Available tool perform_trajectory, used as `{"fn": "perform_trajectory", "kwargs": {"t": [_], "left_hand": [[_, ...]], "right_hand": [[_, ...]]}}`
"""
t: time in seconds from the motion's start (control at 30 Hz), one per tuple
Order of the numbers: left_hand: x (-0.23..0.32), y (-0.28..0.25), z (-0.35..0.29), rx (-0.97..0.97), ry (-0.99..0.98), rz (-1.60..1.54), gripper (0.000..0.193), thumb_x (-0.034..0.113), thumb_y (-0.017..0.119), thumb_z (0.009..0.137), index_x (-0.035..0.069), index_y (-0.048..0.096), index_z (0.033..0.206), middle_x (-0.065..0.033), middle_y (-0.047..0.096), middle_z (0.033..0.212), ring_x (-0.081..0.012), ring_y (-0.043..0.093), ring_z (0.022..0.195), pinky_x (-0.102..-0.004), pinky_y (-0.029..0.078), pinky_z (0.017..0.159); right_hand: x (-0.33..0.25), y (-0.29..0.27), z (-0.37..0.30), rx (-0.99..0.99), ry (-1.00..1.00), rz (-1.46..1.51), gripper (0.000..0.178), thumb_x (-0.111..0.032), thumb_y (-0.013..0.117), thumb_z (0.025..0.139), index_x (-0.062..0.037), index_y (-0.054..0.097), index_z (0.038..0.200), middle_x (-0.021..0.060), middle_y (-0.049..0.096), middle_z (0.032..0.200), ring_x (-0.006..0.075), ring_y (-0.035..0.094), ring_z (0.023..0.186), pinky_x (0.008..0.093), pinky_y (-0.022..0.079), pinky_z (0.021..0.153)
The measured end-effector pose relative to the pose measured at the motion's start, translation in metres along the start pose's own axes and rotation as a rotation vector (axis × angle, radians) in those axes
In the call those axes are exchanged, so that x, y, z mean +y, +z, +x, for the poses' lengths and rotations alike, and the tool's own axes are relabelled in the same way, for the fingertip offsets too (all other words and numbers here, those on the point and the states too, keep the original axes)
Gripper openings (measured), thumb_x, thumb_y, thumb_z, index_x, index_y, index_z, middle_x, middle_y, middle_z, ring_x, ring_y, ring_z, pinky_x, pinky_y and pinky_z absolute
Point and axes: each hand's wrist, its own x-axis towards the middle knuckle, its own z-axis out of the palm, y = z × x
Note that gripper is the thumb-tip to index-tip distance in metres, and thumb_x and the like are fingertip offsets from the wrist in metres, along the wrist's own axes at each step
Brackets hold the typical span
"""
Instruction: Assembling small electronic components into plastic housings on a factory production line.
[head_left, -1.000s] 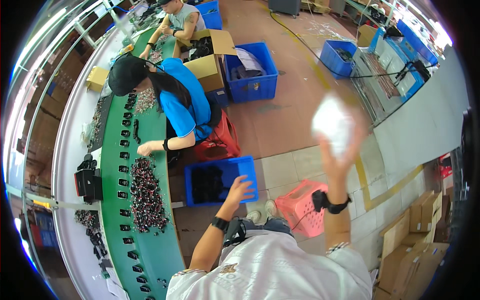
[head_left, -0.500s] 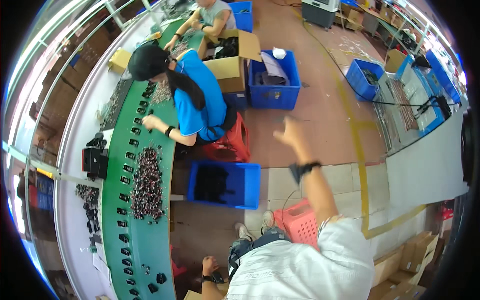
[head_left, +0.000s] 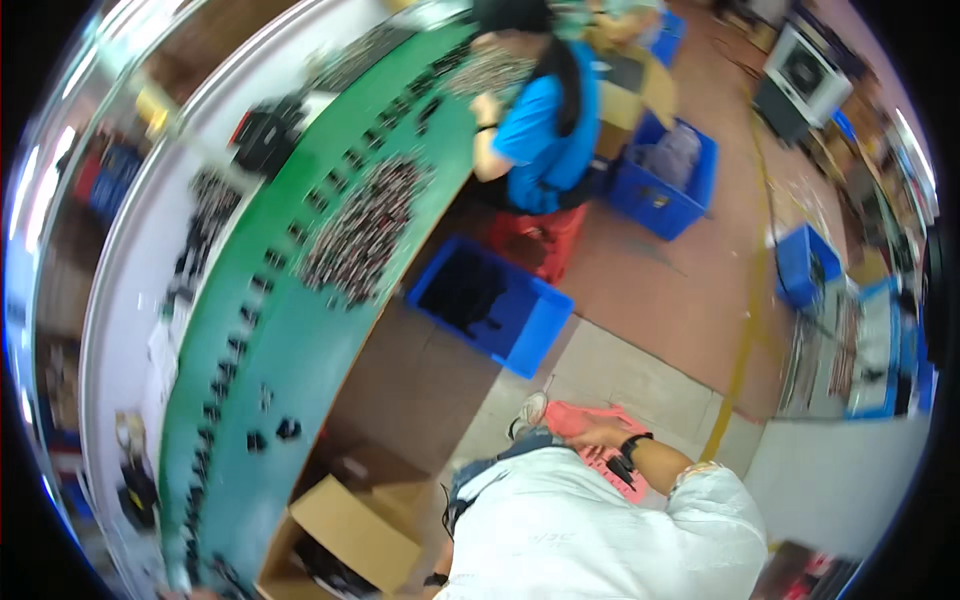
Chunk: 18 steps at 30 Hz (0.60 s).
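My right hand (head_left: 600, 437) is low by my hip, above the pink plastic stool (head_left: 570, 415). Its fingers point left, loosely stretched and slightly blurred, with nothing visible in them. A black band circles that wrist. Of my left arm only a bit by the wrist (head_left: 437, 578) shows at the lower edge, beside an open cardboard box (head_left: 355, 530); its fingers are hidden. To the left runs a long green worktable (head_left: 290, 360) with a row of small black parts (head_left: 250, 315) and a heap of small dark and reddish pieces (head_left: 370, 235).
A co-worker in a blue shirt (head_left: 545, 140) sits at the table on a red stool (head_left: 560, 240). A blue bin (head_left: 535, 345) with black items stands on the floor beside the table. Farther off are another blue bin (head_left: 665, 200) and an air cooler (head_left: 800, 85).
My right hand has come down from its outstretched position to beside my hip. The view has turned, and the cardboard box shows more fully. My left hand has slipped out of sight.
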Motion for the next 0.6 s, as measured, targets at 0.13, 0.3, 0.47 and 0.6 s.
{"fn": "perform_trajectory", "kwargs": {"t": [0.13,0.3,0.47,0.6], "left_hand": [[-0.016,0.030,-0.048,-0.010,-0.099,-0.210,0.016,0.015,0.052,0.090,0.006,0.057,0.102,-0.0059,0.058,0.076,-0.0170,0.056,0.062,-0.0322,0.049,0.054],[-0.031,0.026,-0.092,-0.076,-0.227,-0.381,0.017,0.015,0.053,0.089,0.005,0.058,0.102,-0.0056,0.059,0.077,-0.0163,0.057,0.064,-0.0314,0.048,0.056],[-0.034,0.010,-0.115,-0.152,-0.274,-0.484,0.018,0.015,0.054,0.089,0.005,0.059,0.102,-0.0052,0.060,0.078,-0.0155,0.057,0.067,-0.0307,0.048,0.058],[-0.043,0.013,-0.130,-0.175,-0.243,-0.578,0.018,0.015,0.054,0.088,0.004,0.060,0.102,-0.0050,0.061,0.079,-0.0149,0.057,0.068,-0.0301,0.048,0.060]], "right_hand": [[-0.028,0.071,-0.079,0.188,0.204,0.270,0.053,-0.052,0.053,0.089,-0.0095,0.061,0.119,0.0123,0.062,0.117,0.0306,0.062,0.097,0.0427,0.051,0.085],[-0.031,0.138,-0.113,0.154,0.355,0.153,0.050,-0.049,0.053,0.090,-0.0092,0.061,0.119,0.0125,0.062,0.117,0.0303,0.062,0.097,0.0423,0.051,0.085],[-0.057,0.185,-0.139,0.139,0.431,0.105,0.048,-0.046,0.052,0.090,-0.0089,0.061,0.119,0.0128,0.062,0.116,0.0300,0.062,0.098,0.0419,0.051,0.085],[-0.061,0.197,-0.153,0.103,0.432,0.044,0.046,-0.044,0.052,0.091,-0.0087,0.061,0.119,0.0130,0.063,0.116,0.0298,0.062,0.098,0.0416,0.050,0.086]]}}
